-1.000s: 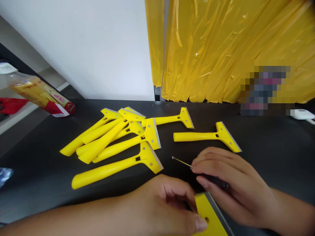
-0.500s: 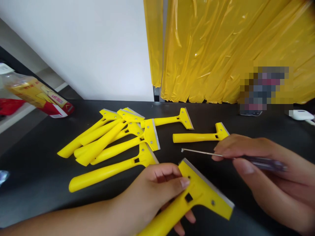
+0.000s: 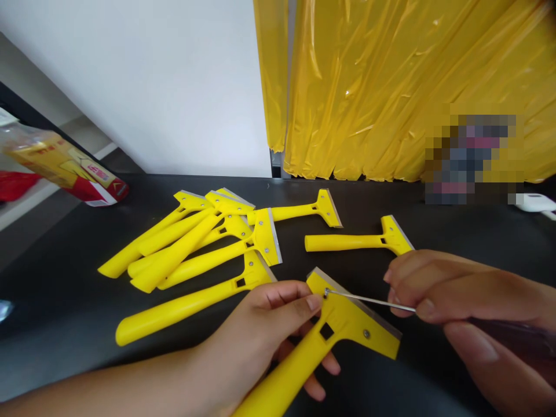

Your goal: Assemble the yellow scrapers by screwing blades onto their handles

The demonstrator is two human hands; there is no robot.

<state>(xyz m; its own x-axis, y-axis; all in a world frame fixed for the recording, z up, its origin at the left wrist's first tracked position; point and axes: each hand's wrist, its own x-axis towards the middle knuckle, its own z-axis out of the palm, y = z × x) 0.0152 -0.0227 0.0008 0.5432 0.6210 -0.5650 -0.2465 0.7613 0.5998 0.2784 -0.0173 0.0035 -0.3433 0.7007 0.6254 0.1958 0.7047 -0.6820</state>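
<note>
My left hand (image 3: 267, 333) is closed round the head of a yellow scraper (image 3: 351, 325), thumb on top beside a screw hole. The scraper has a metal blade along its far edge and one screw (image 3: 366, 334) seated at its right side. In my right hand (image 3: 473, 301) is a screwdriver (image 3: 377, 301) with a thin metal shaft and a dark translucent handle. A small screw (image 3: 326, 292) sits at the screwdriver's tip, at the hole near my left thumb; whether it has entered the hole I cannot tell.
Several assembled yellow scrapers (image 3: 182, 248) lie overlapping on the black table (image 3: 78, 301) at left. Another yellow scraper (image 3: 347, 243) lies beyond my hands. A drink bottle (image 3: 65, 165) leans at far left. Yellow plastic sheeting (image 3: 369, 87) and a white panel (image 3: 182, 87) stand behind.
The screwdriver has moved left and down, bringing the screw from above the table to the hole in the scraper. The held scraper has shifted slightly up and left.
</note>
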